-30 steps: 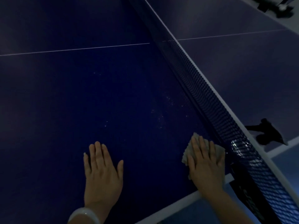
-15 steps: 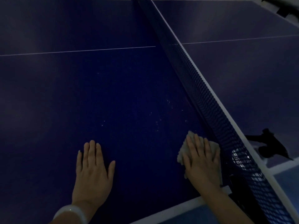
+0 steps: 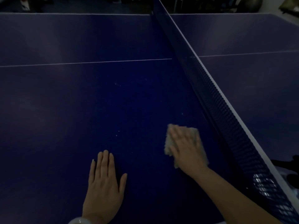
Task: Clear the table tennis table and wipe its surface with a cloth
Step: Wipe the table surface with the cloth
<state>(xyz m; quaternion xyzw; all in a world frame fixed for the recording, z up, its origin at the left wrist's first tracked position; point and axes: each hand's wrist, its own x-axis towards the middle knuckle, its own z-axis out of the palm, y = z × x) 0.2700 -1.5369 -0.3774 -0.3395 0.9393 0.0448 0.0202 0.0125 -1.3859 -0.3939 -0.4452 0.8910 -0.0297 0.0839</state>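
The dark blue table tennis table (image 3: 80, 110) fills the view in dim light. My right hand (image 3: 187, 147) lies flat on a pale grey cloth (image 3: 169, 141) and presses it onto the surface just left of the net (image 3: 223, 113); the hand is blurred by motion. Flat on the table at the lower middle rests my left hand (image 3: 103, 185), fingers straight, holding nothing. A few small pale specks (image 3: 117, 133) dot the surface ahead of the hands.
The net runs from the top centre to the lower right, with a white top band. A thin white centre line (image 3: 80, 63) crosses the table. Dark objects (image 3: 291, 162) lie beyond the net at the right edge. Dim room clutter shows past the far edge.
My right hand has pushed the cloth forward along the net, away from the near edge. My left hand stays flat in place. The view has tilted up, showing the far edge.
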